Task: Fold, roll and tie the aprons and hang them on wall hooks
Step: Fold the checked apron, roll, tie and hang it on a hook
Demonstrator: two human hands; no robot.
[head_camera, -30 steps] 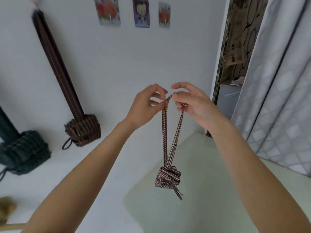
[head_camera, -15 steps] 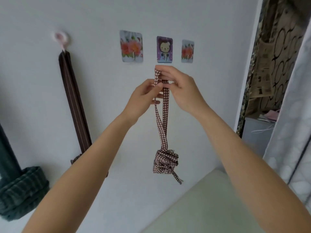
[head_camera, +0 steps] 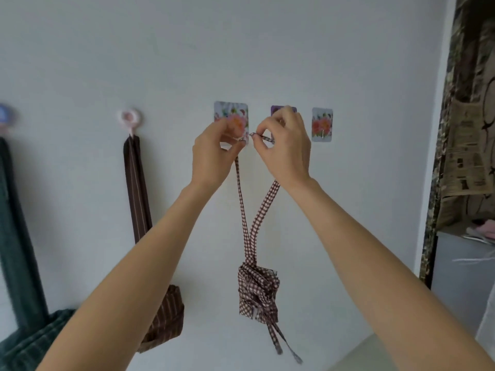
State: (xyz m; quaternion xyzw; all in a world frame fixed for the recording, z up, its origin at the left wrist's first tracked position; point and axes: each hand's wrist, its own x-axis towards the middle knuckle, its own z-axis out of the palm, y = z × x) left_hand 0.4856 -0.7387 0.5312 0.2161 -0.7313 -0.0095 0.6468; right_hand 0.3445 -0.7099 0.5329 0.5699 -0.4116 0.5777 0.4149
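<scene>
At the floral hook [head_camera: 231, 121], both hands, left [head_camera: 211, 153] and right [head_camera: 285, 145], pinch the checked apron's loop [head_camera: 263, 137], hanging step; next, it must slip over the hook.

A plain white painted wall [head_camera: 241, 49] fills most of the view, lit by soft, even light. On the right it ends at a white corner edge [head_camera: 436, 129]. Past that edge hangs a dark curtain with black swirls and brown newspaper-like patches [head_camera: 471, 129]. Below the curtain sits a pale grey box-shaped thing [head_camera: 460, 263]. A pale greenish flat surface [head_camera: 356, 357] shows at the bottom right.
</scene>
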